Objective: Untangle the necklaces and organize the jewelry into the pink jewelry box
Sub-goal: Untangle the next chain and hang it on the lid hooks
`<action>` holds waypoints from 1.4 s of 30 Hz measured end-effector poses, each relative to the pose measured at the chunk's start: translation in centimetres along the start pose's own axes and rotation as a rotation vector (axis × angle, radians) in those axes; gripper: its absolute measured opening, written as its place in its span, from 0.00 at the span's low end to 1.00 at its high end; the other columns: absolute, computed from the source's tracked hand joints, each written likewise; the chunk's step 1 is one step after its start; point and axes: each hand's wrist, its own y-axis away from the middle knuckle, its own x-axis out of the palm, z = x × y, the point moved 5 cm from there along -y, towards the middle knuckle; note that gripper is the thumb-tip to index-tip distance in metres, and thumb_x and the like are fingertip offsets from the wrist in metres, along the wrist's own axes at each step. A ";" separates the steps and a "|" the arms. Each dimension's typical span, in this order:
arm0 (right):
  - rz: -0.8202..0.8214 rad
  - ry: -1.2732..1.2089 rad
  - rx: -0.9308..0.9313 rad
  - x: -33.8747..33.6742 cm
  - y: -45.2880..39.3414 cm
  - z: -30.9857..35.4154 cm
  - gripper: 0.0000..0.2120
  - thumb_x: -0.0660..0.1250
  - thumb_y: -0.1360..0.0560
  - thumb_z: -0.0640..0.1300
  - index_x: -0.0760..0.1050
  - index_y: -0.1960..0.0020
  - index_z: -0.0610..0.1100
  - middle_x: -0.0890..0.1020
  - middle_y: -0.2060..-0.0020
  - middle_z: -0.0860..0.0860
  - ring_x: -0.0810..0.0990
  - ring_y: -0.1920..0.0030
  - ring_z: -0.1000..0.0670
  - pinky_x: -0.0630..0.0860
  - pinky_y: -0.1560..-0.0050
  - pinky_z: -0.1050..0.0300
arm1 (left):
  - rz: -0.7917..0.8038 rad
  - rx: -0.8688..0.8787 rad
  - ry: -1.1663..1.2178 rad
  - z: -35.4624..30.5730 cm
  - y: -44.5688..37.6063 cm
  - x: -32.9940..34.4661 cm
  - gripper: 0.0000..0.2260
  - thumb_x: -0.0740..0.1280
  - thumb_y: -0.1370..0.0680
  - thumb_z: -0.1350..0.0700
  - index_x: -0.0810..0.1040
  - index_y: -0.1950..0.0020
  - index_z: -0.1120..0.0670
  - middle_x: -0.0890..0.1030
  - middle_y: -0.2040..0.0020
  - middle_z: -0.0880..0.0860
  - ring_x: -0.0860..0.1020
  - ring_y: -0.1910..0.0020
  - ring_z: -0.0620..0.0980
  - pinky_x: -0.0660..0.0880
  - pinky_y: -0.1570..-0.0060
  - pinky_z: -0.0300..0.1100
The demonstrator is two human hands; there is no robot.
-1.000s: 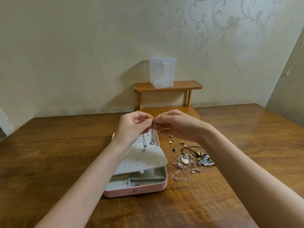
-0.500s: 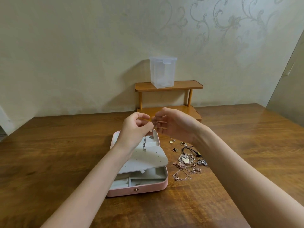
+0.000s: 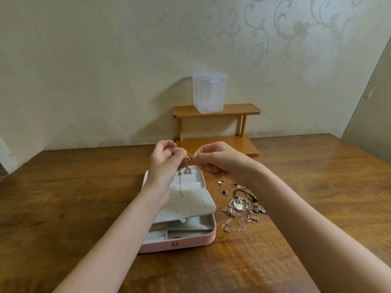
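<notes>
Necklace (image 3: 183, 176) hangs mid-frame, long axis straight down over the pink box (image 3: 186, 244). Left hand (image 3: 164, 163) and right hand (image 3: 213, 160) both pinch its top between them, equally close. Tangled pile (image 3: 240, 216) waits on the bench (image 3: 63, 197), right of the box.

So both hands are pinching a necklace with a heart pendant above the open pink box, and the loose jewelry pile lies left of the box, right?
Not quite. The head view shows the jewelry pile lying right of the pink jewelry box, not left. The rest holds: left hand and right hand pinch the necklace.
</notes>
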 end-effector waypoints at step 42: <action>-0.348 0.118 -0.004 -1.6 -0.4 -0.4 0.08 0.59 0.21 0.39 0.76 0.55 0.40 0.76 0.73 0.47 0.72 0.78 0.53 0.65 0.80 0.64 | 0.076 -0.011 -0.530 1.3 -0.4 -0.2 0.04 0.64 0.21 0.61 0.76 0.49 0.54 0.77 0.60 0.52 0.74 0.66 0.45 0.67 0.76 0.30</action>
